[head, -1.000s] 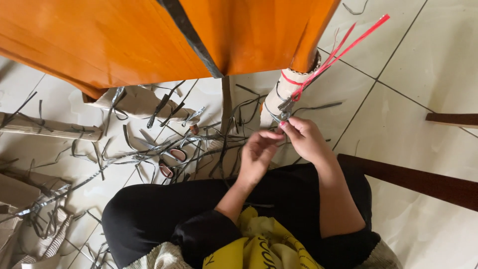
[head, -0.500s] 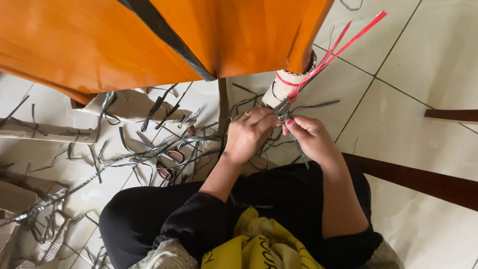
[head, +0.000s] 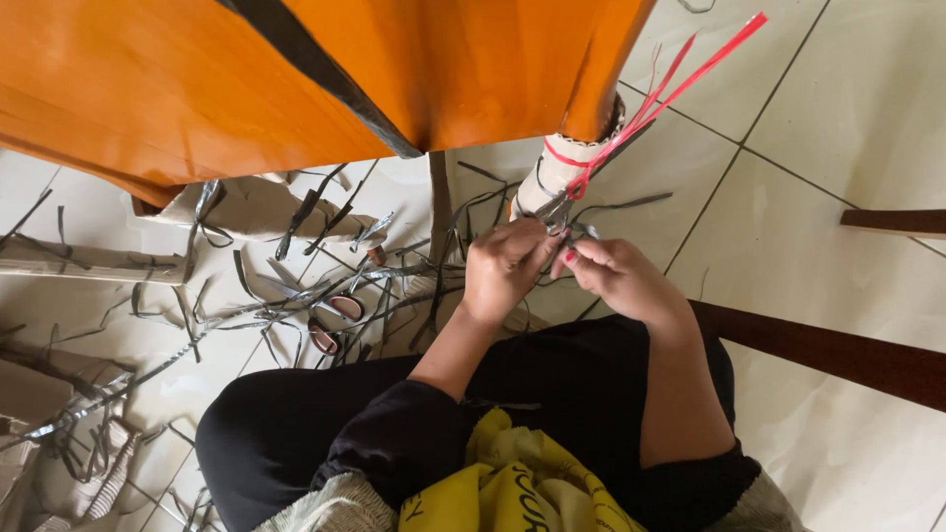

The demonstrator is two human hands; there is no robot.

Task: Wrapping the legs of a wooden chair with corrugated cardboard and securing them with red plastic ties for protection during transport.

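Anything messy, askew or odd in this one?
Yes. Grey strips lie scattered in a loose tangle over the floor tiles, with scissors half buried among them. Both hands, left and right, meet at the wrapped table leg, where red strips stick out.

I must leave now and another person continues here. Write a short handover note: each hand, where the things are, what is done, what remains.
Left hand: fingertips pinch dark strips at the lower end of the pale wrapped bundle; grip looks closed on them.
Right hand: fingers also pinch the strips just beside the left hand.
Things: the bundle leans under the orange panel, tied with a red ribbon. Scissors lie on the tiled floor among many loose cut strips.
Done: the ribbon is already around the bundle.
Left: the strip ends at the bundle are loose in the fingers; many strips are still scattered.
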